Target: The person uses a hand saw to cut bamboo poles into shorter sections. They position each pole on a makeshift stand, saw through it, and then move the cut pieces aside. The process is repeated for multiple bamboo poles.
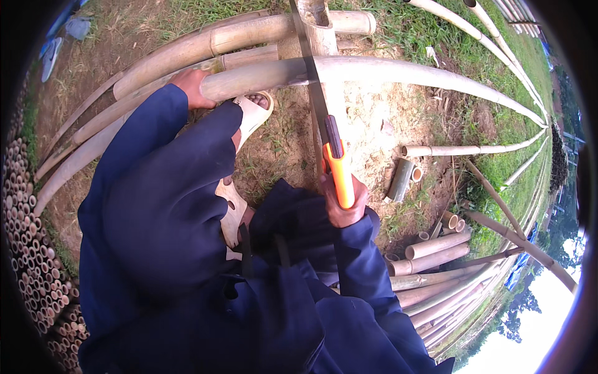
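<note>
A long bamboo pole [386, 70] lies crosswise in front of me, over another piece of bamboo. My left hand [192, 88] is closed over this pole, left of the saw. In my right hand [346, 202] is a hand saw, its orange handle [340, 177] wrapped by my fingers. The saw's dark blade [313, 78] points away from me and crosses the pole; blade and pole appear to touch. How deep any cut goes, I cannot make out.
More thick bamboo poles [252, 34] lie beyond at the left. Short cut pieces [400, 181] rest on the dirt at the right, with stacked bamboo lengths [436, 249] nearer. Many bamboo ends [37, 255] form a pile at far left. My sandalled foot [254, 115] is beneath the pole.
</note>
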Demonstrator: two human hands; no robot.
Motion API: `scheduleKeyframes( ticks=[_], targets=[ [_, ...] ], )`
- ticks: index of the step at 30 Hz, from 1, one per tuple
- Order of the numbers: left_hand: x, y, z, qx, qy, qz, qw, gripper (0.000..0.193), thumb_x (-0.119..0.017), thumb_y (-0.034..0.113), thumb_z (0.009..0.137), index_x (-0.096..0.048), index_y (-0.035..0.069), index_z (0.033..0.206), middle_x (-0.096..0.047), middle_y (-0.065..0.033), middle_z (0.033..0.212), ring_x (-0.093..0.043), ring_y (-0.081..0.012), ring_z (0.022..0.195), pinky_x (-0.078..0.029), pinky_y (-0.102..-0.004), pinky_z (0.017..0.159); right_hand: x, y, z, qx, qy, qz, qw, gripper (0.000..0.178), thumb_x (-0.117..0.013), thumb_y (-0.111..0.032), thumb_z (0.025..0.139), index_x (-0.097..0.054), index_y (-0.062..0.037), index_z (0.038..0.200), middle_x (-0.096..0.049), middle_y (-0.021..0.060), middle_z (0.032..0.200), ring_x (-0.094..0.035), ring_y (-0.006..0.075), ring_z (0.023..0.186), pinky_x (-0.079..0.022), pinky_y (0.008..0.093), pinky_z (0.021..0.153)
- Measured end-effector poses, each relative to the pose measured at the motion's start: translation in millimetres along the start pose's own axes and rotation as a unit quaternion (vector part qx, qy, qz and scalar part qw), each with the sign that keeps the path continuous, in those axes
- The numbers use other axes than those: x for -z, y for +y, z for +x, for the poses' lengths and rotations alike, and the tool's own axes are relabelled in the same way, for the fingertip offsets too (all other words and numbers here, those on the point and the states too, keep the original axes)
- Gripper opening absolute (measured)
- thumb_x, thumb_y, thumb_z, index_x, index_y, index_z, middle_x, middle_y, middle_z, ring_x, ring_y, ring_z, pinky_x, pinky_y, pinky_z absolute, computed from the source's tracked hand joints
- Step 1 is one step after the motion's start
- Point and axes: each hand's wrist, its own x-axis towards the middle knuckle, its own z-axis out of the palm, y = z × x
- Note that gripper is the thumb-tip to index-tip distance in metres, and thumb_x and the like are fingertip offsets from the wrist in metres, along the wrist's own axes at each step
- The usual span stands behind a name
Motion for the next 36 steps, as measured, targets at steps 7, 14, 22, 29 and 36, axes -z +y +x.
scheduleKeyframes(
  ticks=[7,14,22,29,36],
  targets=[
    [-5,-1,-14,0.013,0.015,0.06,0.998,0.065,-0.085,0.039,0.061,-0.074,0.006,0.116,-0.075,-0.0224,0.102,-0.072,-0.0405,0.101,-0.055,-0.0477,0.093,37,-29,-117,-0.005,0.027,-0.053,0.998,0.033,-0.07,-0.001,0.088,-0.073,0.0041,0.12,-0.077,0.0214,0.109,-0.078,0.03,0.1,-0.059,0.0354,0.089],
    [-5,0,1,0.023,0.011,0.041,0.999,0.066,-0.086,0.037,0.061,-0.072,0.005,0.117,-0.075,-0.0223,0.105,-0.072,-0.0402,0.101,-0.055,-0.0476,0.093,-6,5,19,0.001,-0.007,0.047,0.999,0.015,-0.071,-0.008,0.095,-0.064,0.0017,0.086,-0.061,0.0123,0.063,-0.055,0.0188,0.054,-0.045,0.0357,0.054],
    [0,-5,-33,0.063,0.027,0.05,0.996,0.068,-0.086,0.04,0.061,-0.072,0.005,0.118,-0.074,-0.0241,0.106,-0.071,-0.0407,0.102,-0.055,-0.0483,0.094,36,-6,-84,0.025,-0.011,-0.021,0.999,0.034,-0.067,-0.001,0.092,-0.07,0.0055,0.125,-0.077,0.0215,0.108,-0.076,0.0242,0.102,-0.057,0.0333,0.089],
    [11,1,-12,0.029,-0.005,0.046,0.998,0.071,-0.086,0.042,0.059,-0.072,0.005,0.118,-0.074,-0.0252,0.107,-0.071,-0.0406,0.105,-0.054,-0.0486,0.096,-5,-3,4,0.01,0.002,0.017,1.0,0.014,-0.073,-0.01,0.093,-0.067,0.0028,0.09,-0.063,0.0102,0.066,-0.058,0.0186,0.059,-0.049,0.0353,0.06],
    [-8,0,-11,0.032,0.009,0.035,0.999,0.068,-0.086,0.04,0.06,-0.073,0.005,0.116,-0.074,-0.0251,0.106,-0.071,-0.041,0.103,-0.055,-0.0483,0.095,25,-4,-98,-0.041,-0.015,-0.051,0.998,0.022,-0.07,-0.006,0.093,-0.072,0.0038,0.112,-0.075,0.016,0.091,-0.073,0.0247,0.08,-0.057,0.0354,0.076]
  ],
)
